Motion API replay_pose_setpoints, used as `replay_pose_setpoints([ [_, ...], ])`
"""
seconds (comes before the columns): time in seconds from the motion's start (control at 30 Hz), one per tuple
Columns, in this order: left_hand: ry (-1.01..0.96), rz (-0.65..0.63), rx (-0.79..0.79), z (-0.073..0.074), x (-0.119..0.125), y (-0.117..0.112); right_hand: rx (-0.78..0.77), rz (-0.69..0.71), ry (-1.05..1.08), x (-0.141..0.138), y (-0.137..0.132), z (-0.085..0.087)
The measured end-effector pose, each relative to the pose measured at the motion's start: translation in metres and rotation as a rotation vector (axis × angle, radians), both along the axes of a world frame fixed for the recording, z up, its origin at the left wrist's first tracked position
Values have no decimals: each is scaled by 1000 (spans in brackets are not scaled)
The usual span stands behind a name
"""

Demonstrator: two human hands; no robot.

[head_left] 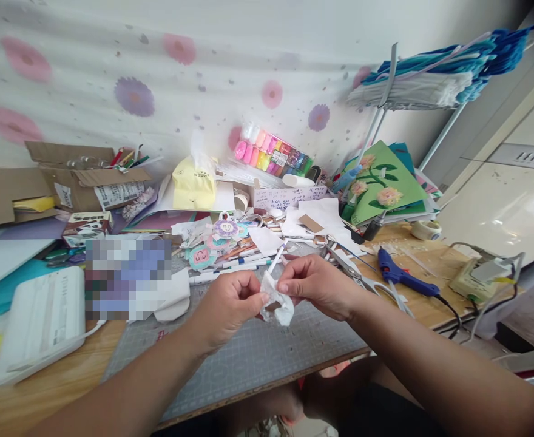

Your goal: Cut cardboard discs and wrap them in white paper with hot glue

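The person's left hand (237,297) is pinching one side of a crumpled, thin, white, tissue-like piece (284,313) between thumb and forefinger, while the right hand (315,285) is gripping the other side, so both hands are closing narrowly on it with their fingertips near each other. The piece is hanging between them, above a grey gridded cutting mat (230,358) that is covering part of the light wooden surface (85,370). A brown patch is showing in its middle; whether this is lying inside or behind it, I cannot tell. A slender white stick (277,259) is pointing up just beyond, and whether the fingers are holding it is also unclear. Judging by the grip, the person is opening out or shaping the soft piece. The next move is probably calling for light fingertips and an even, gentle pull to avoid tearing, with both hands working clear of the silver metal scissors (355,275) and the blue glue gun (406,278) resting to the right
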State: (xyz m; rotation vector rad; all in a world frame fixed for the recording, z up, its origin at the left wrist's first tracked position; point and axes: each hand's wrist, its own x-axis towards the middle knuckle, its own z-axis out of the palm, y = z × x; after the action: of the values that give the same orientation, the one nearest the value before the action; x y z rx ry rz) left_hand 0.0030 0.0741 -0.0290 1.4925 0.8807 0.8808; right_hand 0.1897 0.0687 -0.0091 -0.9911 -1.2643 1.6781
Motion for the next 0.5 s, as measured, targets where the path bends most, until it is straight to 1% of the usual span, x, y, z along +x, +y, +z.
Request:
replay_pose_setpoints([
  [0.13, 103, 5, 11, 0, 0, 1, 56, 22, -133, 4, 0, 6],
  [0.2, 125, -16, 9, 0, -1, 1, 32, 63, -105, 6, 2, 5],
  [0.3, 100, -78, -1, 0, -1, 2, -14, 110, -44, 6, 5, -1],
  [0.4, 124, -120, -3, 1, -1, 1, -26, 106, -45, 4, 7, -7],
  [0.5, 180, -120, -4, 3, -1, 0, -31, 108, -56, 0, 8, -7],
])
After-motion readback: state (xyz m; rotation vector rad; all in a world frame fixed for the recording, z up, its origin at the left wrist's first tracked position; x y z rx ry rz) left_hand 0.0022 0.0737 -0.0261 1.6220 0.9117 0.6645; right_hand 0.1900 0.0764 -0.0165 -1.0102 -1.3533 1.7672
